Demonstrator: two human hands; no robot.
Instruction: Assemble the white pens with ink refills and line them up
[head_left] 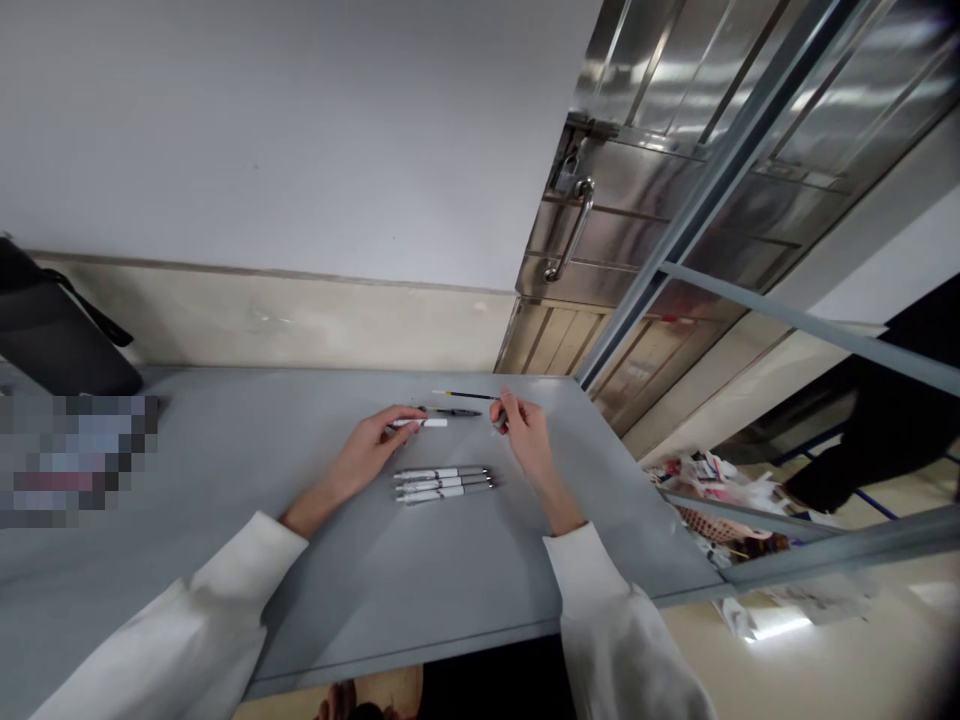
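Note:
My left hand (377, 440) pinches a white pen barrel (431, 423) that points to the right, low over the grey table (337, 580). To the right, my right hand (523, 425) has its fingers closed on the dark end of a pen refill (471, 394), whose thin pale end points left. A small dark piece also shows at its fingertips, too small to name. Just beyond the barrel lies a dark, slender pen part (454, 412). Nearer to me, several white-and-grey pens (444, 484) lie side by side, their dark tips to the right.
A black bag (64, 330) with a strap stands at the table's far left, beside a blurred-out patch. A pale wall rises behind the table. Metal frame bars (705, 200) run along the right side, with a basket of rubbish (724, 520) beyond and a person's dark-clothed leg farther right.

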